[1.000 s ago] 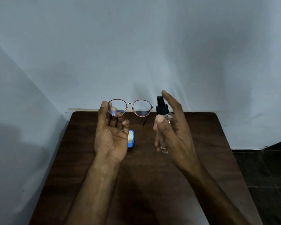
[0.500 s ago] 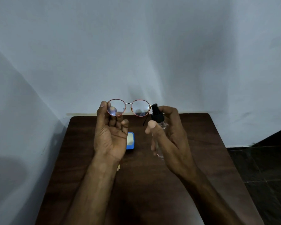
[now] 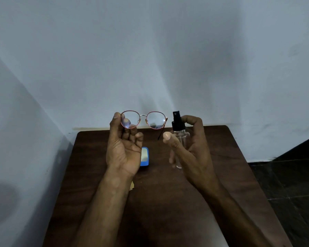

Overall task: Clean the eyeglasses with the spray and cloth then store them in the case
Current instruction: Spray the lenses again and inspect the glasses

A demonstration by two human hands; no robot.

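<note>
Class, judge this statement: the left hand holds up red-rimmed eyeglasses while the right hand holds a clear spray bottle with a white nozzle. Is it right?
Not quite. The head view shows that the spray bottle has a black nozzle, not a white one. The rest stands: the left hand holds up the red-rimmed eyeglasses, and the right hand holds the clear bottle.

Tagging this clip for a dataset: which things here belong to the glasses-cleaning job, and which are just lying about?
Job: red-rimmed round metal eyeglasses, in the left hand; clear spray bottle with black pump, in the right hand; blue rounded box, likely the case; yellowish scrap under the left forearm, perhaps cloth.
Other: dark brown wooden table.
</note>
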